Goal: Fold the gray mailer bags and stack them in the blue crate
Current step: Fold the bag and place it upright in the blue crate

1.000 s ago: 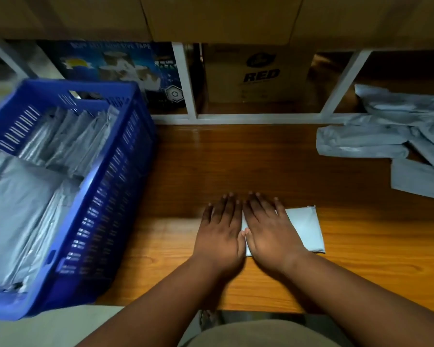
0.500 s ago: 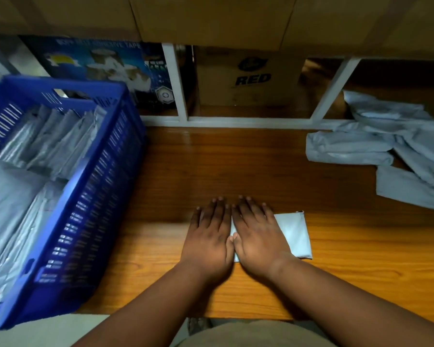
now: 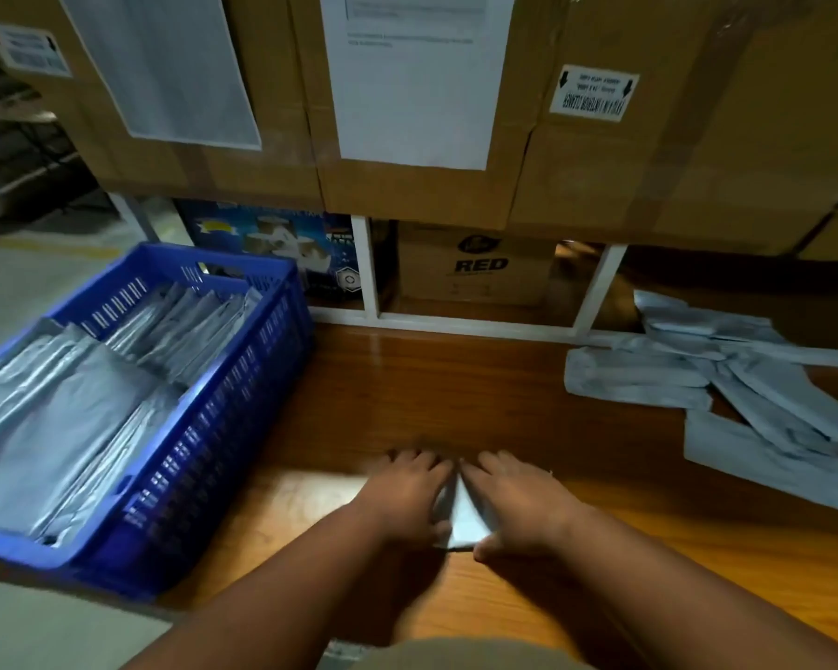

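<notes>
Folded gray mailer bag (image 3: 460, 522) flat beside blue crate (image 3: 223, 408).

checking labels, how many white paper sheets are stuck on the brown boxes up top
2 big sheets: one on the left box, one on the middle box. Smaller stickers sit far left and right.

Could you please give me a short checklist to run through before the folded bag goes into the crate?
1. Folded mailer bag lying on the wooden table: ok.
2. Left hand and right hand both on the bag: ok.
3. Fold is even: cannot tell, hands cover most of it.
4. Blue crate beside the left hand, top open: ok.
5. Space left in crate: cannot tell, folded bags already fill much.
6. Unfolded bags waiting on the right: ok.
</notes>
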The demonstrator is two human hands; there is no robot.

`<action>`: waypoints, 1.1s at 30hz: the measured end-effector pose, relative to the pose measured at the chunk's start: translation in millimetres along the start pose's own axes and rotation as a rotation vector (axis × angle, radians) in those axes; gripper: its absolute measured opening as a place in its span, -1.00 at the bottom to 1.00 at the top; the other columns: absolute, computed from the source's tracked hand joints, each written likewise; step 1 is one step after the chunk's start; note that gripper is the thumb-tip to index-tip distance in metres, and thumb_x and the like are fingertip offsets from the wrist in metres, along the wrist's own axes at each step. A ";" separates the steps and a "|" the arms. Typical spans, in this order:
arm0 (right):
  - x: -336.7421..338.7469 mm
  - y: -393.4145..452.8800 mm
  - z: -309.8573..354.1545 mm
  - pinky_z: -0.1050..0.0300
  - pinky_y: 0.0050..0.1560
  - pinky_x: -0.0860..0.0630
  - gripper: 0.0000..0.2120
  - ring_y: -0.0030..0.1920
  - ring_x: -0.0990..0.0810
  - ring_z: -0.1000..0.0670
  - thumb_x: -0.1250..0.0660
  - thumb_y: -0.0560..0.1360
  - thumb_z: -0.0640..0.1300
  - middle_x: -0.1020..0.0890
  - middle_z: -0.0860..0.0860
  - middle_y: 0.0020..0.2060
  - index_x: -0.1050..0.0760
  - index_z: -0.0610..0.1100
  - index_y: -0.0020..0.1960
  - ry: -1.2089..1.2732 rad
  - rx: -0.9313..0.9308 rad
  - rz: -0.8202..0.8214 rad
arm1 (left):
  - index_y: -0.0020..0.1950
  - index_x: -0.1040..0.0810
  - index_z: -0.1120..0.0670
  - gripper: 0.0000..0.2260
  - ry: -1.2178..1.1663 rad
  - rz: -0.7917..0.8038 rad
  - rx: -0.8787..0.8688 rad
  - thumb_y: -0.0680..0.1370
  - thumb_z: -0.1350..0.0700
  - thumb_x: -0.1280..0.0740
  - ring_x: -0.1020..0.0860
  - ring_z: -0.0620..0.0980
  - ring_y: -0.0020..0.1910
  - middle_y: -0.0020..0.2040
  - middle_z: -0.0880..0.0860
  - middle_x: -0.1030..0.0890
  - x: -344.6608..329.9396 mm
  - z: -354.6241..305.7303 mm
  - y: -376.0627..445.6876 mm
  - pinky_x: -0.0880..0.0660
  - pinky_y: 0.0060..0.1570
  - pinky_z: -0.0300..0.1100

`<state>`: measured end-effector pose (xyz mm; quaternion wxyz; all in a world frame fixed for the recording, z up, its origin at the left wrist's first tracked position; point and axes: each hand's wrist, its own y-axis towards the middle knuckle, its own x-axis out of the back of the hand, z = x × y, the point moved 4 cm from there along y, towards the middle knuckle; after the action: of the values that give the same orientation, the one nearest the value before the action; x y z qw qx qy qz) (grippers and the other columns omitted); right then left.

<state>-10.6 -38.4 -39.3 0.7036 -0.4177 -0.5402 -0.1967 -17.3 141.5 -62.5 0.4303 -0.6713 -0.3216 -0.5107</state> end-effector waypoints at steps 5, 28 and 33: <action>12.2 7.2 5.6 -0.10 0.34 -0.42 0.01 0.31 -0.37 -0.11 -0.52 0.36 0.40 -0.35 -0.01 0.38 -0.16 0.04 0.62 -0.072 0.118 -0.098 | 0.52 -0.34 -0.06 -0.26 -0.023 0.010 0.105 0.44 -0.35 -0.43 -0.38 0.16 0.41 0.42 0.05 -0.44 17.7 -0.5 -6.1 -0.36 0.38 0.19; 269.9 130.0 119.5 0.03 0.06 -0.61 -0.92 0.03 -0.57 0.11 -0.38 0.63 0.06 -0.55 0.21 0.01 -0.53 0.20 0.10 -0.167 0.412 -0.326 | -0.12 -0.48 -0.10 -0.74 -0.217 -0.510 0.552 0.52 -0.05 -0.56 -0.56 -0.02 -0.10 -0.12 -0.09 -0.58 200.7 174.7 -169.6 -0.47 -0.16 -0.07; 314.2 170.0 190.5 0.01 -0.09 -0.52 -0.88 -0.06 -0.54 0.06 -0.35 0.62 0.02 -0.52 0.17 -0.09 -0.45 0.15 -0.08 -0.193 0.517 -0.407 | -0.13 -0.48 -0.04 -0.74 -0.180 -0.611 0.708 0.49 -0.02 -0.57 -0.58 0.07 -0.07 -0.11 -0.02 -0.60 219.5 224.2 -233.0 -0.51 -0.13 -0.05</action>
<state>106.2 266.4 200.2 0.6781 -0.1259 -0.7086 -0.1491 -69.0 441.5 182.5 0.4330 -0.3997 -0.6946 -0.4126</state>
